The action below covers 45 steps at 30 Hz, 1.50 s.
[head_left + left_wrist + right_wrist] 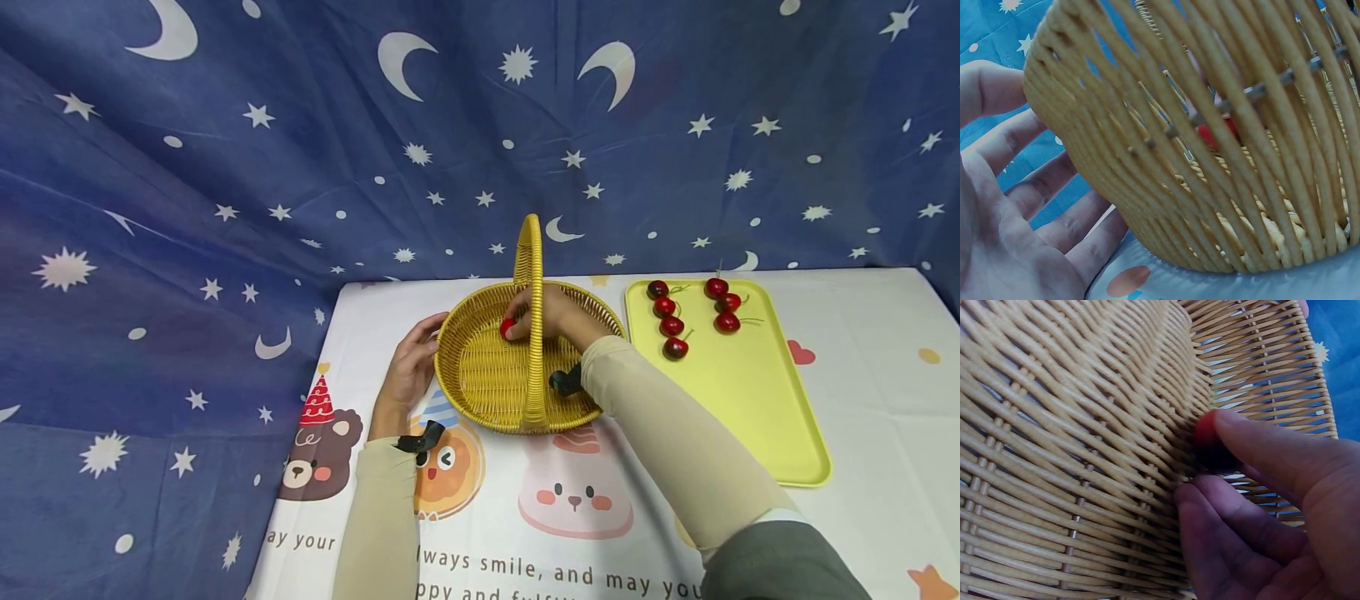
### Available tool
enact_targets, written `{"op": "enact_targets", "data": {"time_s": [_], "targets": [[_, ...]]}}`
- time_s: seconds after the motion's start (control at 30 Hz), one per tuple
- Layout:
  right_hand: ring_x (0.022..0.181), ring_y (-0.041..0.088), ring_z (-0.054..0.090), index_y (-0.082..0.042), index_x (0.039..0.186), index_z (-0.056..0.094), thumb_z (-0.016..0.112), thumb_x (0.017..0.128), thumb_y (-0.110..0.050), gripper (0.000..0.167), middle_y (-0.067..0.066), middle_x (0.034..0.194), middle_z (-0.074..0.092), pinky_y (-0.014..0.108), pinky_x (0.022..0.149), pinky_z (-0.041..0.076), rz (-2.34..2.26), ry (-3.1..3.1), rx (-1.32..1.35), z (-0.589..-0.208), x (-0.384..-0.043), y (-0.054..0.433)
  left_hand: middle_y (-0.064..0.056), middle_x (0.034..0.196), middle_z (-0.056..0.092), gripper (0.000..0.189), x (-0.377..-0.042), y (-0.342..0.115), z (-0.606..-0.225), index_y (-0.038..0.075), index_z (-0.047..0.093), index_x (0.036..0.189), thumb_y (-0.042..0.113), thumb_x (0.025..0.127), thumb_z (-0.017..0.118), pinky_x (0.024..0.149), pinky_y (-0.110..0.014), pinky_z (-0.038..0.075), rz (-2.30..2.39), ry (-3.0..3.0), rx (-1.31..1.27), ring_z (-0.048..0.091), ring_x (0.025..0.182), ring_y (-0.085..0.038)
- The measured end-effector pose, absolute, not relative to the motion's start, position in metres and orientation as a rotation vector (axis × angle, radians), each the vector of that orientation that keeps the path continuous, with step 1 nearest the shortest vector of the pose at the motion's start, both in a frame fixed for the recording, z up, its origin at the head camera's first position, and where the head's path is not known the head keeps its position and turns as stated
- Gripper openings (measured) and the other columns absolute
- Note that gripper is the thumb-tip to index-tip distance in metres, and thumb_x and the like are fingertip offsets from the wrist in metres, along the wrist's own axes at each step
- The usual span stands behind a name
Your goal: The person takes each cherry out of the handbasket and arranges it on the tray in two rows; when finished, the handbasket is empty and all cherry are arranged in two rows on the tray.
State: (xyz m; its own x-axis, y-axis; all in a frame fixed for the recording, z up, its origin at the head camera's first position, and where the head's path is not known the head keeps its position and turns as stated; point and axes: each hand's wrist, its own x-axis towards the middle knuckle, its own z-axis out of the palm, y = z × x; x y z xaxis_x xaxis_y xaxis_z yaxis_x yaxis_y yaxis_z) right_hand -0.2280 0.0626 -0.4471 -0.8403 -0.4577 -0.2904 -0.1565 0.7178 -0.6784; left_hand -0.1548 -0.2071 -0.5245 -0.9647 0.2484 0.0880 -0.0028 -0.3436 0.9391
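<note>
In the head view, a yellow wicker basket (489, 375) with a tall arched handle (536, 333) stands upright on the tablecloth. My right hand (553, 312) reaches down inside it and pinches a red cherry (506, 328) between thumb and fingers. The right wrist view shows that cherry (1211, 442) under the thumb, close over the woven bottom. Outside the basket, my left hand (410, 367) rests its spread, fairly straight fingertips against the left side. Its fingers (1044, 187) show along the curved wicker wall (1147, 156) in the left wrist view.
A pale yellow tray (735, 417) lies just right of the basket. On it are two rows of dark red cherries with stems, one row (672, 326) left and one (727, 322) right. A blue starry curtain (480, 125) hangs behind the printed white tablecloth (885, 400).
</note>
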Motion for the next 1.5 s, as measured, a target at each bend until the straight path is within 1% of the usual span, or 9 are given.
{"op": "enact_targets", "data": {"time_s": [0.2,0.4,0.53,0.7,0.93,1.03,1.13,1.27,1.5], "targets": [[0.094,0.025,0.06,-0.011,0.104,0.078,0.085,0.082,-0.025,0.027,0.009,0.105,0.072,0.036,0.079,0.05,-0.851,2.489,-0.576,-0.447,-0.229,0.065,-0.005,0.138,0.055,0.051,-0.156,-0.206,-0.525,-0.002,0.048,0.147,0.001,0.096,0.043,0.095,-0.026,0.053,2.438,1.69,0.323,0.059,0.118,-0.016],[0.094,0.024,0.062,-0.013,0.104,0.079,0.083,0.083,-0.026,0.025,0.005,0.101,0.074,0.038,0.082,0.051,-0.795,2.507,-0.655,-0.433,-0.226,0.072,-0.004,0.138,0.055,0.051,-0.155,-0.205,-0.523,-0.004,0.046,0.148,0.001,0.097,0.042,0.094,-0.025,0.053,2.44,1.688,0.328,0.059,0.118,-0.017],[0.088,0.022,0.065,-0.016,0.104,0.079,0.082,0.084,-0.031,0.025,0.001,0.092,0.075,0.038,0.083,0.052,-0.758,2.554,-0.732,-0.419,-0.224,0.082,-0.004,0.138,0.055,0.051,-0.155,-0.207,-0.523,-0.003,0.046,0.148,0.001,0.097,0.043,0.093,-0.025,0.053,2.44,1.689,0.325,0.059,0.118,-0.017],[0.077,0.018,0.063,-0.016,0.101,0.079,0.082,0.084,-0.029,0.021,-0.001,0.082,0.074,0.033,0.072,0.049,-0.845,2.584,-0.703,-0.401,-0.217,0.11,-0.005,0.138,0.055,0.051,-0.155,-0.207,-0.524,-0.002,0.047,0.147,0.003,0.097,0.045,0.093,-0.025,0.053,2.439,1.695,0.321,0.06,0.117,-0.017],[0.079,0.018,0.067,-0.016,0.114,0.077,0.08,0.087,-0.028,0.029,0.004,0.092,0.076,0.032,0.067,0.051,-1.019,2.58,-0.519,-0.378,-0.201,0.164,-0.005,0.139,0.055,0.051,-0.155,-0.206,-0.524,-0.003,0.046,0.148,0.002,0.097,0.043,0.094,-0.025,0.053,2.446,1.681,0.333,0.059,0.118,-0.016],[0.074,0.02,0.069,-0.018,0.116,0.076,0.08,0.088,-0.031,0.031,0.005,0.094,0.075,0.034,0.061,0.052,-1.054,2.592,-0.426,-0.37,-0.192,0.187,-0.005,0.138,0.055,0.051,-0.154,-0.206,-0.524,-0.004,0.045,0.148,0.001,0.097,0.043,0.093,-0.025,0.054,2.455,1.675,0.336,0.059,0.118,-0.017],[0.074,0.02,0.069,-0.019,0.118,0.075,0.079,0.089,-0.037,0.035,0.006,0.096,0.074,0.035,0.06,0.053,-1.075,2.609,-0.354,-0.365,-0.181,0.209,-0.005,0.138,0.055,0.051,-0.154,-0.206,-0.525,-0.004,0.045,0.148,0.002,0.097,0.043,0.092,-0.025,0.054,2.455,1.67,0.334,0.059,0.117,-0.017],[0.081,0.018,0.071,-0.018,0.123,0.072,0.077,0.089,-0.045,0.043,0.006,0.102,0.075,0.032,0.069,0.054,-1.087,2.659,-0.265,-0.369,-0.168,0.24,-0.006,0.139,0.055,0.052,-0.154,-0.206,-0.525,-0.004,0.045,0.148,0.003,0.097,0.044,0.093,-0.025,0.054,2.448,1.664,0.329,0.059,0.118,-0.017],[0.08,0.011,0.07,-0.014,0.131,0.066,0.073,0.09,-0.051,0.056,0.011,0.111,0.072,0.028,0.067,0.058,-1.082,2.727,-0.066,-0.394,-0.15,0.291,-0.005,0.139,0.055,0.052,-0.154,-0.206,-0.524,-0.005,0.044,0.148,0.002,0.096,0.044,0.093,-0.025,0.054,2.449,1.669,0.324,0.059,0.118,-0.017]]}}
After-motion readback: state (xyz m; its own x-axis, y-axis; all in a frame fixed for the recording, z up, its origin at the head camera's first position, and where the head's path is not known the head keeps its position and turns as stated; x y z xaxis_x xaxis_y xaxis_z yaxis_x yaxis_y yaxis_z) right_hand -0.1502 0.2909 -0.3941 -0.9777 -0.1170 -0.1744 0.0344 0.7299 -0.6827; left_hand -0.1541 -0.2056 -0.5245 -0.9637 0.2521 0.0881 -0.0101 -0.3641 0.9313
